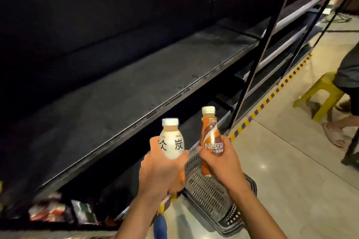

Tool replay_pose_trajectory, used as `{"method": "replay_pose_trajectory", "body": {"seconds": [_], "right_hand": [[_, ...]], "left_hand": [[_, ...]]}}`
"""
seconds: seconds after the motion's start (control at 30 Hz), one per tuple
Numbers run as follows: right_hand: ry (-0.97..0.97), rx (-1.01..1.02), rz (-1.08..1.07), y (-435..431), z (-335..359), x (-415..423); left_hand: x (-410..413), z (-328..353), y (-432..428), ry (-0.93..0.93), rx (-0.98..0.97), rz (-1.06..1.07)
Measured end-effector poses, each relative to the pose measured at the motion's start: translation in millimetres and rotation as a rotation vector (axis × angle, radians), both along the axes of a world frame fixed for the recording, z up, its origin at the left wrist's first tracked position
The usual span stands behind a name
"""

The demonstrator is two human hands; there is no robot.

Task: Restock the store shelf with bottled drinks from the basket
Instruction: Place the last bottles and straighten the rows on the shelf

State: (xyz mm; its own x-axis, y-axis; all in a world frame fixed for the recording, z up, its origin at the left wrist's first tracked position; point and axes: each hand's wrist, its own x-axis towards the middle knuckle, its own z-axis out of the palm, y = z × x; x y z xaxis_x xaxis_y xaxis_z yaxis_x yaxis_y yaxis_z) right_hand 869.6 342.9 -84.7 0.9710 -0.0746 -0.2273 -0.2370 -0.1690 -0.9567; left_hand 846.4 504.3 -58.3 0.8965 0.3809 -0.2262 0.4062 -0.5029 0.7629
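Bottles fill both my hands, held upright and side by side in front of the shelf edge. My left hand [161, 170] curls round the lower half of a pale, milky bottle [172, 141] with a white cap and black characters on its label. My right hand [223, 163] grips the brown Nescafé bottle [210, 136] about its middle, so its white cap stands a little higher than the other. The two bottles are close together but not touching. Beneath my hands and forearms the dark slatted basket [209, 190] sits on the pale tiled floor, just beside the foot of the shelving. The wide dark shelf [116, 103] stretches away to my left and ahead of the bottles. Lower down, under that shelf, lie some snack packets [48, 211]. Yellow-and-black tape [272, 93] runs along the floor by the shelving. To the right, another person [347, 68] sits on a yellow stool [318, 93], well apart from me.
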Motion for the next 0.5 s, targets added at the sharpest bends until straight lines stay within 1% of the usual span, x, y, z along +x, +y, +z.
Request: {"method": "replay_pose_trajectory", "body": {"seconds": [0.13,0.17,0.27,0.4,0.5], "right_hand": [[-0.132,0.027,0.107,40.1,41.4,-14.5],[-0.170,0.033,0.165,61.3,54.2,-23.7],[-0.243,0.053,0.237,88.7,78.5,-38.8],[-0.334,0.126,0.430,160.2,122.3,-91.6],[-0.365,0.189,0.552,214.6,146.0,-140.0]], "left_hand": [[-43.3,45.2,41.9,-0.146,0.003,0.155],[-64.5,59.4,61.0,-0.188,0.007,0.216],[-93.5,87.2,81.4,-0.232,0.022,0.301],[-168.0,123.9,131.6,-0.336,0.028,0.470],[-229.8,141.3,171.8,-0.371,0.067,0.584]]}}
